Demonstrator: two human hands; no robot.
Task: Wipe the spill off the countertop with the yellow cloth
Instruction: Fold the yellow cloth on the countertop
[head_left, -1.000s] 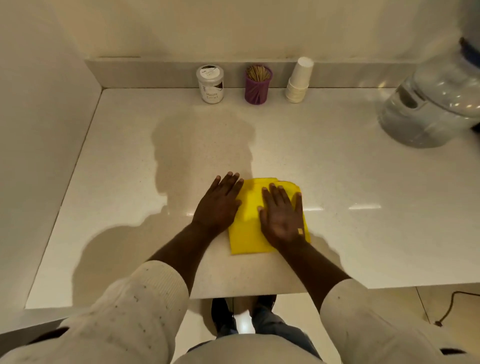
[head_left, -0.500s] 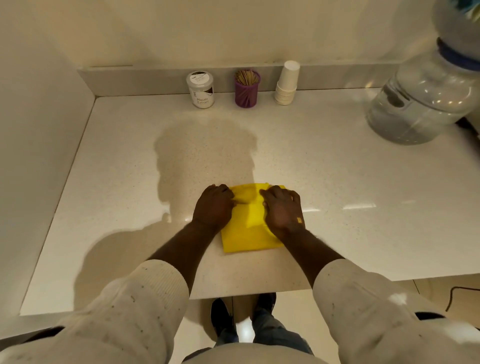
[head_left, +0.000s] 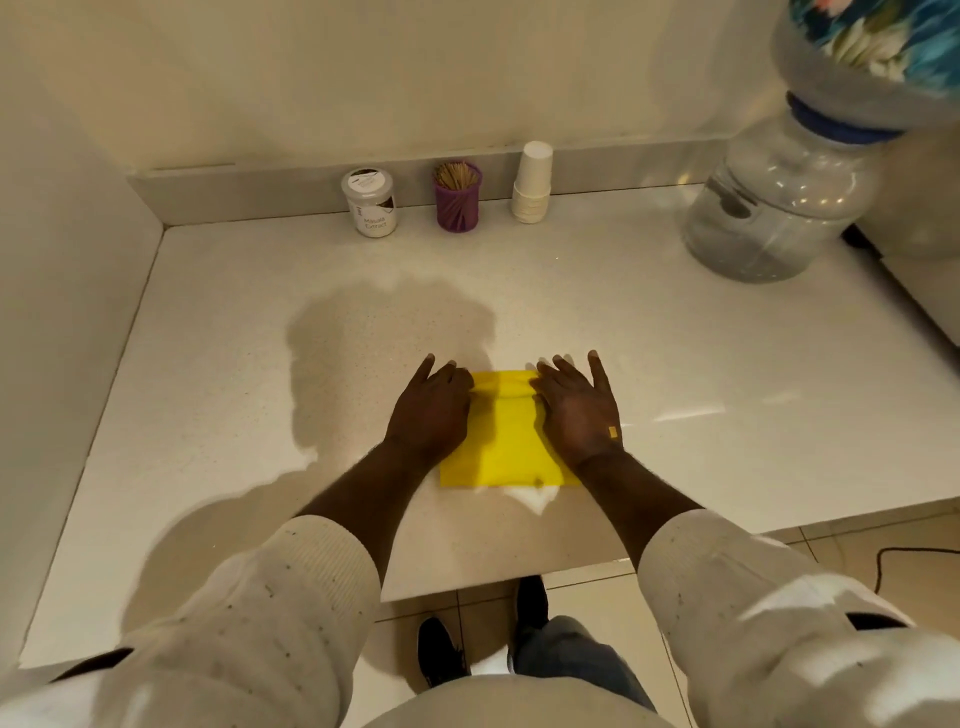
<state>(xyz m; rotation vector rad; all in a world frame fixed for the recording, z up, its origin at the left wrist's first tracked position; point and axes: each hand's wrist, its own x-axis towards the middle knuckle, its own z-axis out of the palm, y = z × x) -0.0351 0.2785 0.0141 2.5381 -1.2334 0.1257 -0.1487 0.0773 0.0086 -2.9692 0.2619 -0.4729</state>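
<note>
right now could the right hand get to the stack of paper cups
Probably yes: the right hand rests on the cloth, and only bare countertop lies between it and the cups.

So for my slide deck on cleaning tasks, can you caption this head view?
Left hand and right hand press a folded yellow cloth flat on the pale speckled countertop.
</note>
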